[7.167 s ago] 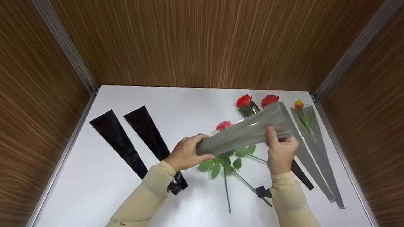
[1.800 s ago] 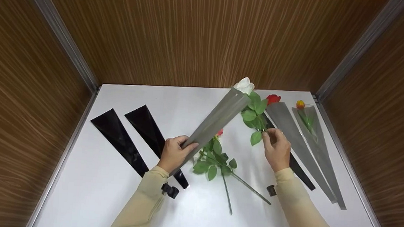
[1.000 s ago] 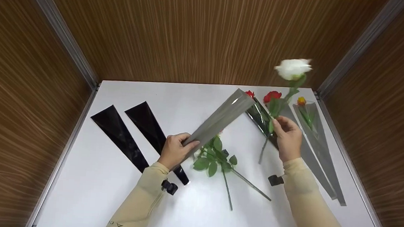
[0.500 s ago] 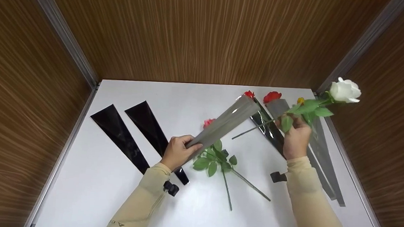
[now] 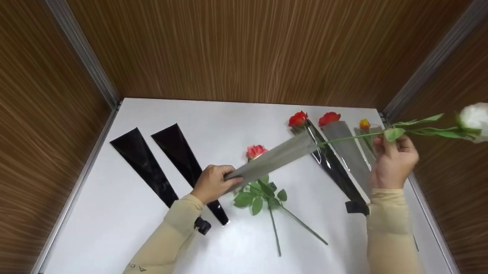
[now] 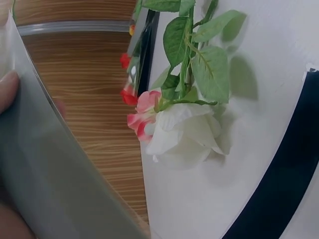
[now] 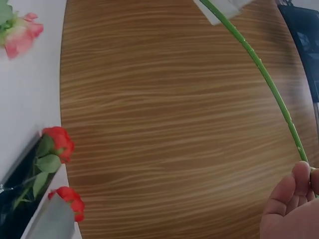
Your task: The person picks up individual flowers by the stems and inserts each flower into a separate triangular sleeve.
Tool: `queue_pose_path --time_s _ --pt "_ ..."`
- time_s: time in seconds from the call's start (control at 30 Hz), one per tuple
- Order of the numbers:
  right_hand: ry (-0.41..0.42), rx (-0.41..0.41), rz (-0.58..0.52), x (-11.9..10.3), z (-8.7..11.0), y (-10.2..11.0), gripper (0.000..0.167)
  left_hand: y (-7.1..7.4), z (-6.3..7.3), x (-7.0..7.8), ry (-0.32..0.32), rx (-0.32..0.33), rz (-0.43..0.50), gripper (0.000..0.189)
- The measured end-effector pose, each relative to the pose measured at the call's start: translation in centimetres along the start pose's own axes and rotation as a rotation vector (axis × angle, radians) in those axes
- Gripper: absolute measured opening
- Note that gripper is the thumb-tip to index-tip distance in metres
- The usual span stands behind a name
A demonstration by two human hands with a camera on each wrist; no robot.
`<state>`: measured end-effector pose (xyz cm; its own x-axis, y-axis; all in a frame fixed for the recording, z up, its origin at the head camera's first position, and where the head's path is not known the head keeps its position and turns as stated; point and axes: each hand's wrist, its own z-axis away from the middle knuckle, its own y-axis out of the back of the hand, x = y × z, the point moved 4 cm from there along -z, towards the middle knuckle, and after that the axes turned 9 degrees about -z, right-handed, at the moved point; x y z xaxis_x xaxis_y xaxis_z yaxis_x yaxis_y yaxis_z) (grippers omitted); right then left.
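Note:
My left hand [image 5: 215,182] grips the narrow part of a grey flower sleeve [image 5: 279,156], held aslant with its wide mouth up and to the right. My right hand [image 5: 395,163] pinches the stem of a white rose [image 5: 480,122] below its leaves, bloom pointing right. The bare green stem [image 7: 269,82] runs left, and its end meets the sleeve's mouth in the head view. Beneath the sleeve a pink rose [image 5: 256,151] lies on the table, and the left wrist view shows another white rose [image 6: 184,134] beside it.
Two black sleeves [image 5: 145,165] lie flat at the left of the white table [image 5: 93,238]. At the right lie a red rose [image 5: 298,119] in a black sleeve, another red rose [image 5: 329,118] by a grey sleeve, and a wrapped yellow-orange flower [image 5: 364,124]. Wood-grain walls [image 5: 249,44] enclose the table.
My right hand picked up the white rose, swung its bloom right and tipped the stem level, bringing its end to the sleeve's mouth. The left hand's sleeve has lowered slightly toward the right.

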<state>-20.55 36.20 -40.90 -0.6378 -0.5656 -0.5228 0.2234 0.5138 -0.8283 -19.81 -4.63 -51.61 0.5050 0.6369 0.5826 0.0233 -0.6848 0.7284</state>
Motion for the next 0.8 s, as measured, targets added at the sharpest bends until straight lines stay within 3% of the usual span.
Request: queue_pose_path --time_s 0.23,0.57,0.67,0.8 --pt "0.044 0.040 -0.047 -1.3 -0.7 -0.2 0.025 0.0 -0.1 -0.2 0.003 -0.011 -0.045 0.023" --pt "-0.017 -0.070 0.016 0.8 0.8 -0.7 0.018 -0.2 -0.1 0.2 0.001 -0.031 -0.015 0.023" --pt "-0.036 -0.111 0.067 1.7 1.5 -0.9 0.008 -0.3 -0.2 0.3 -0.007 -0.036 -0.008 0.023" --pt "-0.065 -0.163 0.217 2.8 2.6 -1.2 0.004 -0.5 -0.3 0.6 -0.006 -0.043 -0.005 0.021"
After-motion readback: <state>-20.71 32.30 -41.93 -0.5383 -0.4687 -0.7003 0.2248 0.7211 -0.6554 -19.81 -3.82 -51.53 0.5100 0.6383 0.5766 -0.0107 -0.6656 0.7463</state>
